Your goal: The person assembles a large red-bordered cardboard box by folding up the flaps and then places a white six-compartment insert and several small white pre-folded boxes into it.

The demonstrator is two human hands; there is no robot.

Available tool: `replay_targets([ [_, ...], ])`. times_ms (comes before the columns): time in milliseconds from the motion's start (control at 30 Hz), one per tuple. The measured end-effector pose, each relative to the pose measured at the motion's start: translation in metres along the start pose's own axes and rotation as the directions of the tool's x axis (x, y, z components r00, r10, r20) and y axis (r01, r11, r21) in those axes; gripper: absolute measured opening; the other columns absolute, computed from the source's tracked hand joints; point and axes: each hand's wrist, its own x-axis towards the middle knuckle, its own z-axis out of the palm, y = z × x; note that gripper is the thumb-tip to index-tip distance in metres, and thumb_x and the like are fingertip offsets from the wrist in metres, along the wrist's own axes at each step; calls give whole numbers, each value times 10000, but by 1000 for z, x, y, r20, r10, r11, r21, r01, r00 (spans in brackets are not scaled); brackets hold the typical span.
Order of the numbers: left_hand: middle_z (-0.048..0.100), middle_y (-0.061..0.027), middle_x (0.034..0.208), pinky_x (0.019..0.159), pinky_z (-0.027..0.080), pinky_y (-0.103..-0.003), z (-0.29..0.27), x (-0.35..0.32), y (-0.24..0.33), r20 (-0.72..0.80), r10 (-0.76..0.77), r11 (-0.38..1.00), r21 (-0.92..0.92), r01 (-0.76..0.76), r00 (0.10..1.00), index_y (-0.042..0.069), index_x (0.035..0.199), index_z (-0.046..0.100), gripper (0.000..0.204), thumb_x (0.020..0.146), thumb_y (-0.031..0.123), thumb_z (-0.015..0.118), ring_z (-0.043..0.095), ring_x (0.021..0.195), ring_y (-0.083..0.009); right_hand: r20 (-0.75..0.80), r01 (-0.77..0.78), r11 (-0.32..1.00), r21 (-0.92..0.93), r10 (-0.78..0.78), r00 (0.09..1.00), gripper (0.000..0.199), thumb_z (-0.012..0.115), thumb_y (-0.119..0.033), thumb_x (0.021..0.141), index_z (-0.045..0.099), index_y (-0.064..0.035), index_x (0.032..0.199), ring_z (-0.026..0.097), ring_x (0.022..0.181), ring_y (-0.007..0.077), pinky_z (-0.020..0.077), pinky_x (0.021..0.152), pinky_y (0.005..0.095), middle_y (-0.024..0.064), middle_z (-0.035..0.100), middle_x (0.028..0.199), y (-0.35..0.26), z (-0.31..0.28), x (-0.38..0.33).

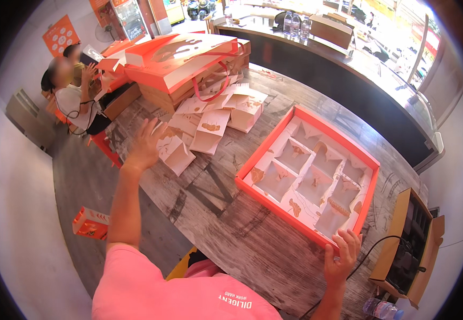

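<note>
Orange-rimmed divided box (282, 213) sits on the desk (226, 234), my right hand (341, 258) at its near corner, grip unclear; my left hand (144, 148), open, hovers beside white cartons (208, 134).

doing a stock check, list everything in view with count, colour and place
table: 1, grey, centre
divided tray: 1, orange and white, on table
cartons: several, white, left of tray
large box: at least 1, orange, table's far left
lower box: at least 1, brown, beneath large box
open carton: 1, brown, right
cable: 1, black, beside open carton
counter: 1, black front, far side
small box: 1, brown, on counter
bottles: at least 5, clear, counter and lower right
package: 1, orange, floor at left
co-workers: 2, one in white, far left
poster: 1, orange, left wall
fan: 1, grey, back left
shirt: 1, pink, bottom
left hand: 1, bare, blurred, beside cartons
right hand: 1, bare, fingers at tray's near corner
</note>
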Motion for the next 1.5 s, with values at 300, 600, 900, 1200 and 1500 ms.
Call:
replay_targets([
  [300,377,-78,1707,1302,256,-585,-20,28,11,429,182,970,70,-233,885,183,1650,374,1064,698,49,831,263,1622,-355,-21,-22,1000,-21,22,1000,227,787,-206,914,740,-82,1098,593,1300,389,308,1236,628,101,709,1257,4,4,-1],
  [600,568,-200,1481,1201,402,-532,-97,7,42,118,215,941,-290,-174,969,62,1529,465,975,695,303,908,532,1399,-409,-27,-18,1000,-25,18,999,248,795,-246,896,736,-86,1075,609,1272,385,311,1229,632,99,708,1231,4,1,-2],
  [900,624,-184,1377,982,569,-454,-87,19,183,-25,206,661,-733,-159,978,99,1653,313,1244,678,486,981,712,1120,-382,-47,137,987,82,-133,990,412,807,-355,926,711,-66,1204,646,1188,401,443,1139,593,184,669,1275,-29,-8,9],
  [1200,622,-201,1316,946,567,-470,-74,17,331,-176,241,408,-874,-264,954,33,1567,407,1181,671,567,960,687,1112,-395,-48,111,982,151,-105,993,841,872,-309,876,457,23,1528,539,1336,460,533,1004,534,267,433,1525,-80,3,67],
  [1500,611,-88,1206,873,561,-333,-21,23,332,-86,316,-306,-952,16,945,57,1532,483,710,970,325,823,650,1031,-179,149,-171,523,835,84,985,795,797,-167,944,353,12,1578,595,1304,301,509,1083,413,182,519,1424,-59,23,85],
])
